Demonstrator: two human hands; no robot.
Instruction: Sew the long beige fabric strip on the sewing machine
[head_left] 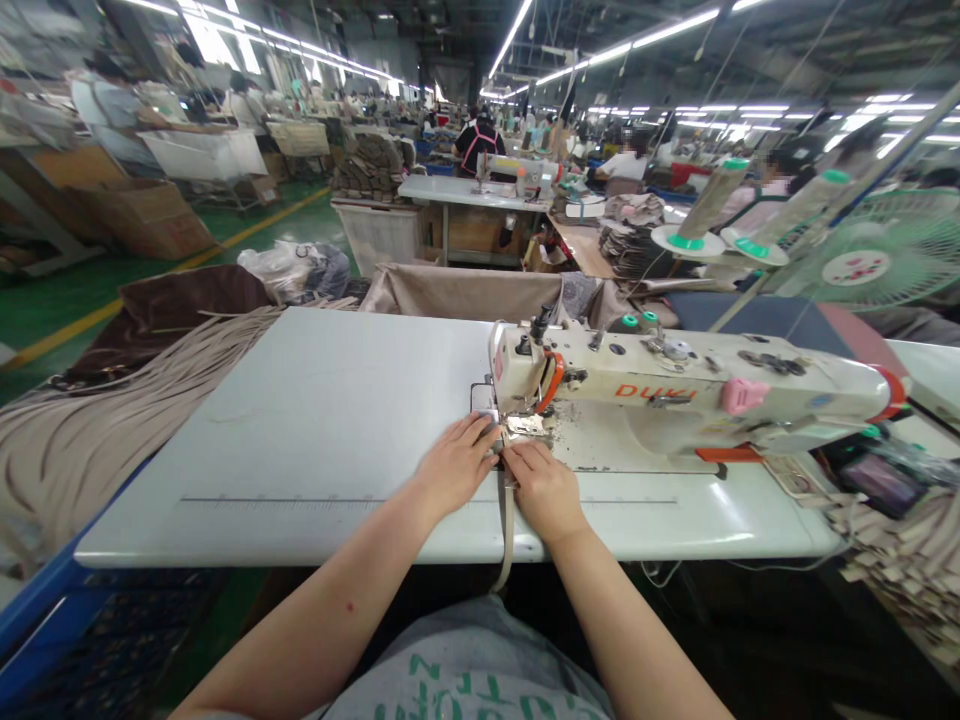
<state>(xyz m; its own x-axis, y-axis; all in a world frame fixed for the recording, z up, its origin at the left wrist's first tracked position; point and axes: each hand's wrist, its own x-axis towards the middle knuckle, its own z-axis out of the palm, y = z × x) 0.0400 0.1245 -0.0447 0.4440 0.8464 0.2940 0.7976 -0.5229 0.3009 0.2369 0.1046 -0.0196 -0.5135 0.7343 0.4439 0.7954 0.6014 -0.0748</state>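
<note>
A narrow beige fabric strap (508, 525) runs up from the table's front edge to the needle area of a white sewing machine (637, 375). My left hand (459, 462) lies just left of the needle, fingers stretched forward and fingertips and thumb closed in on the strap. On the other side, my right hand (546, 490) has its fingers bent over the strap close in front of the presser foot. The strap's far end is hidden by my fingers and the machine head. Below my hands, the strap hangs over the edge toward my lap.
A bundle of long beige strips (150, 400) drapes along the table's left side. More strips (900, 570) are piled at the right. Behind the white tabletop (322, 420) stands a fabric-lined bin (465, 290). Thread cones (709, 205) and a fan (862, 260) are at the back right.
</note>
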